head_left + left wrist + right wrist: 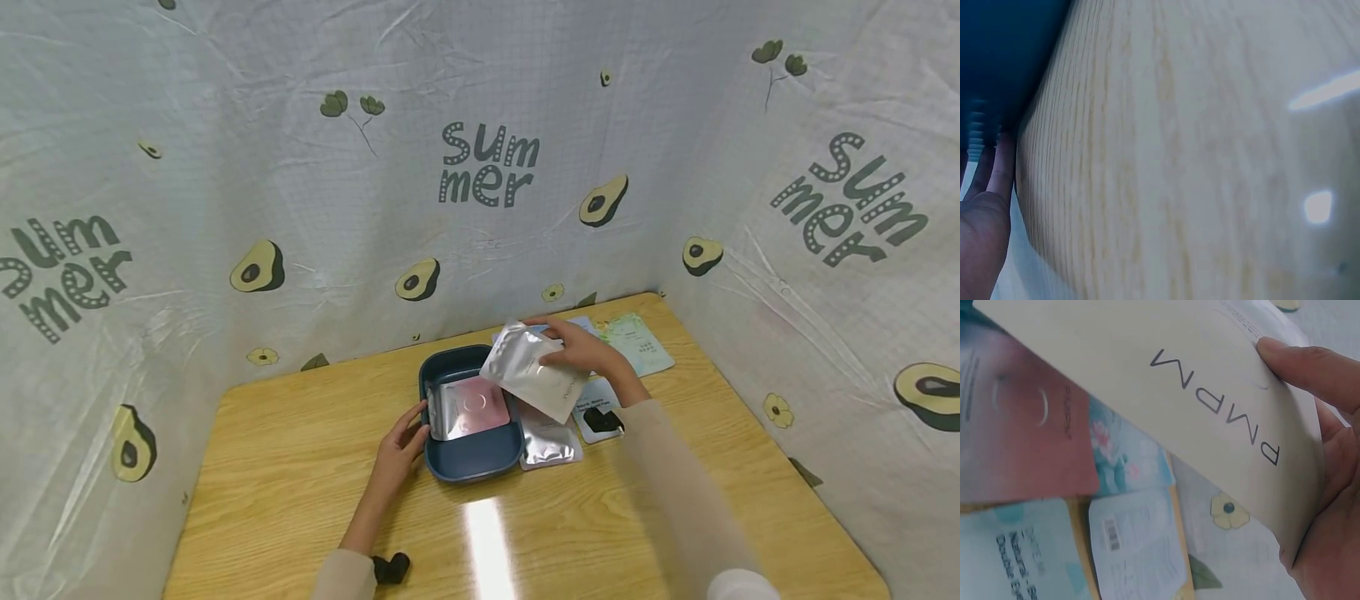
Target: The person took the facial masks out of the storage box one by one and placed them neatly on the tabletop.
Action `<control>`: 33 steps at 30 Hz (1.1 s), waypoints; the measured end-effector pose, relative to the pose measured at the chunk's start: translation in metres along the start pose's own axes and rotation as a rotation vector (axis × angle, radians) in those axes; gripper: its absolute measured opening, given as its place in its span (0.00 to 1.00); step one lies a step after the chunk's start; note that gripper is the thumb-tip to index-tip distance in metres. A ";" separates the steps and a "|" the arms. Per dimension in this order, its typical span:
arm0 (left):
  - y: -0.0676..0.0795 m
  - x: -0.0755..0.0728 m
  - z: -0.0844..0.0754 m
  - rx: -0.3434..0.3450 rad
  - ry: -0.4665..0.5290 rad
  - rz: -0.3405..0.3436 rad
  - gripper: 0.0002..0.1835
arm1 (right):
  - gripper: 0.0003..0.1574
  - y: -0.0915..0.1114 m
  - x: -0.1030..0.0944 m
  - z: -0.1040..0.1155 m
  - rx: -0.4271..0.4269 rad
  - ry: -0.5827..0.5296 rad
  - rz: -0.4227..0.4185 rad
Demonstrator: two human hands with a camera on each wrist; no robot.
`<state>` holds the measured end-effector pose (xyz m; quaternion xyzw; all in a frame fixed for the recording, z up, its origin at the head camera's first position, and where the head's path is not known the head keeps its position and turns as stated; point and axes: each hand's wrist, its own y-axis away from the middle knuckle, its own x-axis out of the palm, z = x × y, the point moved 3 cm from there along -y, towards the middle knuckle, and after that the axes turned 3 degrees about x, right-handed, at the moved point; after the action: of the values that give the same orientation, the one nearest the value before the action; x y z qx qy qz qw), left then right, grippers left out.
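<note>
My right hand (573, 346) grips a cream and silver face mask packet (551, 383) printed PMPM, thumb on its near face in the right wrist view. This packet is held tilted over the right side of a dark blue tray (468, 471). Inside the tray lies a pink and silver packet (476, 408). My left hand (401, 450) rests against the tray's left side; the left wrist view has its straight fingers (1002, 165) touching the outer wall. My right palm is partly hidden by the held packet.
Right of the tray lie a silver-ended packet (551, 446), appearing reddish pink in the right wrist view, a white and pale blue packet (592, 433) and a light green packet (637, 346). Printed sheeting (487, 250) hangs behind and beside the wooden table (300, 467).
</note>
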<state>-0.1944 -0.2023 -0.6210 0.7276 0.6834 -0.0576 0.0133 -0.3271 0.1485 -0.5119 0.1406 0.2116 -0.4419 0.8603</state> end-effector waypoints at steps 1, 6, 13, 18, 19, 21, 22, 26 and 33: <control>0.000 0.000 0.000 0.002 0.001 0.000 0.26 | 0.44 0.002 -0.003 -0.002 0.005 0.002 -0.006; 0.001 0.001 -0.002 -0.001 -0.006 -0.004 0.26 | 0.46 0.017 -0.019 -0.014 0.032 0.027 -0.042; 0.001 0.002 -0.004 -0.012 -0.006 0.003 0.28 | 0.45 0.044 -0.039 -0.038 0.016 -0.017 -0.098; 0.000 0.001 -0.006 -0.027 -0.018 0.002 0.28 | 0.45 0.063 -0.050 -0.055 0.016 -0.052 -0.120; -0.001 0.001 -0.007 -0.028 -0.023 0.002 0.28 | 0.45 0.067 -0.052 -0.057 0.013 -0.044 -0.127; -0.001 0.001 -0.009 -0.023 -0.034 0.007 0.27 | 0.46 0.076 -0.056 -0.063 0.021 -0.036 -0.146; -0.002 0.001 -0.010 -0.021 -0.037 0.009 0.27 | 0.45 0.079 -0.058 -0.066 0.029 -0.032 -0.158; -0.003 0.001 -0.013 -0.019 -0.054 0.003 0.27 | 0.45 0.094 -0.066 -0.076 0.091 -0.024 -0.206; -0.004 0.003 -0.015 -0.009 -0.065 -0.037 0.27 | 0.47 0.121 -0.080 -0.099 0.211 0.025 -0.288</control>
<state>-0.1975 -0.1980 -0.6060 0.7124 0.6963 -0.0787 0.0377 -0.2936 0.3159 -0.5524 0.2039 0.1930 -0.5785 0.7658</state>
